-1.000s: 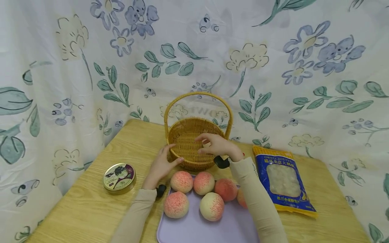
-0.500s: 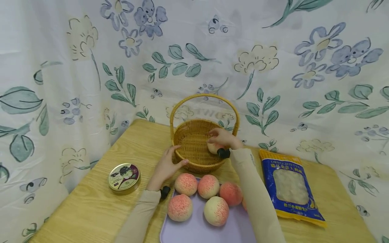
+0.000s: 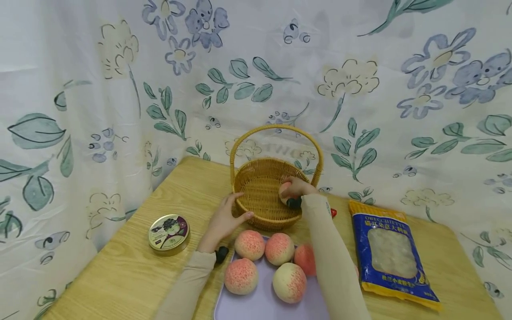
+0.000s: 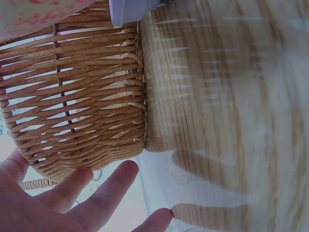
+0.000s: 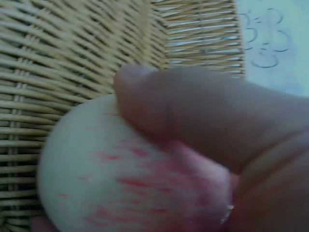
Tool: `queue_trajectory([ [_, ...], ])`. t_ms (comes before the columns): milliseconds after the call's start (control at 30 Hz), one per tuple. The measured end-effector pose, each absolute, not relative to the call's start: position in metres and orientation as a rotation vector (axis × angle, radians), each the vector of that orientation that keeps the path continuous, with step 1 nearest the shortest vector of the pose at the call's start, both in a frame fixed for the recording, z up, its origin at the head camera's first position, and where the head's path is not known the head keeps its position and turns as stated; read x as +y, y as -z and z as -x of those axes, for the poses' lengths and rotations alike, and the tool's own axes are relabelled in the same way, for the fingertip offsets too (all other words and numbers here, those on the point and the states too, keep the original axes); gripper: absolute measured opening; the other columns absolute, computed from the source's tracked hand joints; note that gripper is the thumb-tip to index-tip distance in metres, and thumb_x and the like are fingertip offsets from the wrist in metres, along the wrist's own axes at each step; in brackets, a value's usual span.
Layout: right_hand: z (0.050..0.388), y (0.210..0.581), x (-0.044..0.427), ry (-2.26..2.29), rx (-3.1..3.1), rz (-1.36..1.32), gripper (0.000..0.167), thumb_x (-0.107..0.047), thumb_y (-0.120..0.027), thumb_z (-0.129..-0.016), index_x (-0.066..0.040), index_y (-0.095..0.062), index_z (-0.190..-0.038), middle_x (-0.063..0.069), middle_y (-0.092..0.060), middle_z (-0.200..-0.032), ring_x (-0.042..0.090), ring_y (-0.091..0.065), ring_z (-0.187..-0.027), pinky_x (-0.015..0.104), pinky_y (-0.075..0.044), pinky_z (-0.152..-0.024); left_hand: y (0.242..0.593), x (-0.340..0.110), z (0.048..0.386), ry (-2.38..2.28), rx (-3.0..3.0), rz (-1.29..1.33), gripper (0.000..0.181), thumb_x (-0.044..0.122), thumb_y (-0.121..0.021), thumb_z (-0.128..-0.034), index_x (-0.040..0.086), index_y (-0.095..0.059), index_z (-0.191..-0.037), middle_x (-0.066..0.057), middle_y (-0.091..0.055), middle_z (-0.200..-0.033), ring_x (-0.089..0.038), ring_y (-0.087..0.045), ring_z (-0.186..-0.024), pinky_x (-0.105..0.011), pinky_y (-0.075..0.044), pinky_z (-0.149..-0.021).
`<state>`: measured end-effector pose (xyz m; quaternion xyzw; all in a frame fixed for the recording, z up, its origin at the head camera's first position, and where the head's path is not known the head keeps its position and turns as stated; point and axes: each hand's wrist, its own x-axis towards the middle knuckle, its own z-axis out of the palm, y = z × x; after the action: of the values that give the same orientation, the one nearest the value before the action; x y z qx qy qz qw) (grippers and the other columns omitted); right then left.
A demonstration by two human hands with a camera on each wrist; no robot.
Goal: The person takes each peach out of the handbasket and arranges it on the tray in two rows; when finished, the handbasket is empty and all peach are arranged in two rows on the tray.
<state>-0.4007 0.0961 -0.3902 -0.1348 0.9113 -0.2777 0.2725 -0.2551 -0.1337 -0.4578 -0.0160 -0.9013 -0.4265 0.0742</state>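
A round peach (image 3: 285, 192), pale with pink-red flecks, sits inside the wicker basket (image 3: 256, 171) near its right side. My right hand (image 3: 297, 188) holds this peach from above; in the right wrist view the thumb lies along the peach (image 5: 111, 169), close to the weave. My left hand (image 3: 224, 218) rests at the basket's left front rim, thumb spread away from the fingers. Its fingers (image 4: 108, 195) extend beside the outer wall of the basket (image 4: 72, 96) in the left wrist view. Several more peaches (image 3: 241, 276) lie on the lilac tray (image 3: 256, 306) in front.
A round tin (image 3: 169, 234) with a fruit label stands on the wooden table (image 3: 116, 266) at left. To the right lies a blue and yellow pasta bag (image 3: 394, 253). The basket's tall handle (image 3: 276, 126) arches over it. A floral curtain (image 3: 256, 66) hangs behind.
My right hand has moved down towards the basket's right side, where the peach now shows in it. The left hand stays at the rim. The head view has turned slightly left.
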Motion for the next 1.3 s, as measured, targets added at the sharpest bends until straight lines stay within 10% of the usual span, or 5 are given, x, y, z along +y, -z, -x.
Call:
queue_trajectory([
  [233,0.396,0.399,0.098,0.86,2.466,0.316,0.068,-0.014,-0.066,-0.089,-0.003,-0.033,-0.147,0.023,-0.052,-0.128,0.012,-0.044,-0.067,0.027,-0.039,-0.058,0.455,-0.131,0.253,1.297,-2.707,0.036,0.077,0.049,-0.071,-0.0838,0.018,-0.039,-0.146,-0.019,-0.032,-0.155,-0.047,-0.041,-0.134,-0.065,-0.039,-0.102],
  [767,0.381,0.386,0.098,0.907,2.515,0.58,0.066,-0.019,-0.072,-0.084,-0.014,-0.044,-0.144,0.019,-0.054,-0.13,0.018,-0.048,-0.069,0.028,-0.038,-0.047,0.459,-0.132,0.254,1.305,-2.693,0.049,0.078,0.049,-0.071,-0.0831,0.016,-0.04,-0.146,-0.019,-0.032,-0.155,-0.047,-0.04,-0.135,-0.063,-0.038,-0.104],
  [1000,0.356,0.36,0.102,0.947,2.488,0.733,0.063,-0.016,-0.074,-0.083,-0.014,-0.048,-0.14,0.018,-0.054,-0.129,0.026,-0.057,-0.1,0.032,-0.05,-0.073,0.457,-0.134,0.255,1.311,-2.706,0.053,0.078,0.052,-0.07,-0.0835,0.017,-0.039,-0.147,-0.02,-0.03,-0.155,-0.047,-0.04,-0.135,-0.063,-0.039,-0.103],
  [1300,0.305,0.344,0.128,0.862,2.502,0.945,0.059,-0.016,-0.074,-0.082,-0.017,-0.051,-0.137,0.012,-0.056,-0.132,0.022,-0.06,-0.1,0.033,-0.052,-0.08,0.459,-0.134,0.257,1.321,-2.726,0.064,0.078,0.051,-0.069,-0.0849,0.017,-0.037,-0.148,-0.021,-0.029,-0.155,-0.047,-0.036,-0.137,-0.064,-0.036,-0.105],
])
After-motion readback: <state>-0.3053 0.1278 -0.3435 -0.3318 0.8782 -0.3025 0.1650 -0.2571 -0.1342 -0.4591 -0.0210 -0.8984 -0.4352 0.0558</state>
